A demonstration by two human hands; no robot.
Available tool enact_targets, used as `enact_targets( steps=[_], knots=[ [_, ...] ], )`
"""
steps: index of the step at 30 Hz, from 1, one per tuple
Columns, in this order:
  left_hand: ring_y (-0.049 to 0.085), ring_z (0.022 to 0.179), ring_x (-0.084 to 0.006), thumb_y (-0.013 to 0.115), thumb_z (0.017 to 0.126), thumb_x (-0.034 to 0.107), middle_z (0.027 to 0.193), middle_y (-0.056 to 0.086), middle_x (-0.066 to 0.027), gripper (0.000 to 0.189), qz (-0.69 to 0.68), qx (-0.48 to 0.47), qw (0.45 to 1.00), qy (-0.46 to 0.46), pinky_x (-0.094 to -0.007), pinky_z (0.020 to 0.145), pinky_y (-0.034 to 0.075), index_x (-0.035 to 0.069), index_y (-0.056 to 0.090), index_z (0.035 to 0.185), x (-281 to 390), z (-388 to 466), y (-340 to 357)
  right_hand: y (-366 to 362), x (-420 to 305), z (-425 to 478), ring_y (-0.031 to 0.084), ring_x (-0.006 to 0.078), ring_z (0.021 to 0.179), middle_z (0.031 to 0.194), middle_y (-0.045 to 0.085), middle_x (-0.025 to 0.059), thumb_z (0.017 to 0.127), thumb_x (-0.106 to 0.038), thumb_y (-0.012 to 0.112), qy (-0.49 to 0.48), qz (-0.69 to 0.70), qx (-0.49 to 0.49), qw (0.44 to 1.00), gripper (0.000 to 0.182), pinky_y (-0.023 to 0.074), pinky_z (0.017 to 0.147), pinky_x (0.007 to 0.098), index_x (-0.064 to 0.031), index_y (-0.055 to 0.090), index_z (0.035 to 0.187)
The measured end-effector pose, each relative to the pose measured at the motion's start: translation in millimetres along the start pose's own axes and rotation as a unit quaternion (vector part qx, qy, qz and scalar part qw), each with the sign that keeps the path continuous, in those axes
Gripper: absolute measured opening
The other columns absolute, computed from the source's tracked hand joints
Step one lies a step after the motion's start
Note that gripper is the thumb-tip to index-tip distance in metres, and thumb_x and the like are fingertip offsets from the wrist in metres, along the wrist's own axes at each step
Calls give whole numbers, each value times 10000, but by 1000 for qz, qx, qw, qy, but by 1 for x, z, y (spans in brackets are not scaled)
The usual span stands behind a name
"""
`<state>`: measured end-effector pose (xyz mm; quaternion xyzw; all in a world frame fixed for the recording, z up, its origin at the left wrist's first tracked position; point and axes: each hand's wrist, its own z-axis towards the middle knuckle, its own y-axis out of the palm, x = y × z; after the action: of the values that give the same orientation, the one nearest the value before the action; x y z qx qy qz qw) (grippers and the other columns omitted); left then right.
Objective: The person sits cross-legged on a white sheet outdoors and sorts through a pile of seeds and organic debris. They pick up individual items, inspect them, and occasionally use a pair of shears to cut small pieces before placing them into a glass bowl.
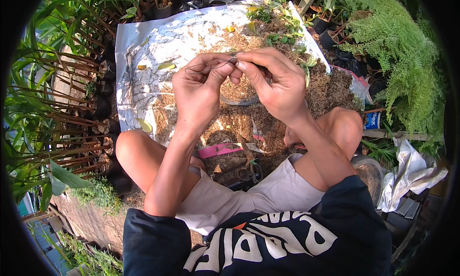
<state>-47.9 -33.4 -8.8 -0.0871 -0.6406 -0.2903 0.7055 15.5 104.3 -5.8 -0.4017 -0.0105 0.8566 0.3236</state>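
My left hand (pixel 199 85) and my right hand (pixel 278 80) meet at the fingertips, raised over a white sheet (pixel 136 85) strewn with brown, crumbly potting material. Pinched between both is a thin dark wire or cord (pixel 196 72), its loop sticking out to the left across the left fingers. At the fingertips it gathers into a small dark twist or knot, partly covered by the fingers. Beneath the hands, the curved rim of a clear plastic container (pixel 239 102) shows; the hands hide part of it. Scissors (pixel 248 168) lie nearer my lap, beside a pink strip (pixel 219 150).
Black-bagged potted plants with long stems (pixel 81 100) line the left side. Feathery green foliage (pixel 395 56) hangs at the right. Leafy cuttings (pixel 284 37) lie on the sheet's far right. By my right thigh stand a round tub (pixel 368 173) and a crumpled whitish plastic sheet (pixel 406 171).
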Motion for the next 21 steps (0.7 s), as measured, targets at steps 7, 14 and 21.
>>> enact_targets(
  steps=[7, 14, 21],
  knots=[
    [625, 768, -149, 616, 867, 20, 874, 674, -126, 177, -115, -18, 992, -51, -259, 727, 515, -65, 635, 1020, -3, 1, -2, -4, -1, 3, 636, 153, 683, 809, 639, 88, 803, 5, 661, -47, -61, -2, 997, 162, 500, 565, 251, 4, 652, 965],
    [621, 800, -127, 675, 838, 65, 895, 676, -107, 201, -138, -30, 986, -87, -245, 742, 506, -49, 649, 1002, -3, 0, -5, -9, -6, 1, 549, 57, 622, 813, 630, 58, 823, -42, 671, 70, 33, -36, 996, 142, 422, 509, 195, 11, 645, 952],
    [608, 760, -91, 717, 798, 47, 891, 675, -75, 161, -68, 0, 997, -26, -208, 681, 488, -26, 670, 933, 3, -2, 3, -5, -15, -2, 492, -6, 602, 732, 633, -10, 874, -99, 640, 193, 175, 7, 965, 99, 356, 487, 154, -5, 660, 896]
  ],
)
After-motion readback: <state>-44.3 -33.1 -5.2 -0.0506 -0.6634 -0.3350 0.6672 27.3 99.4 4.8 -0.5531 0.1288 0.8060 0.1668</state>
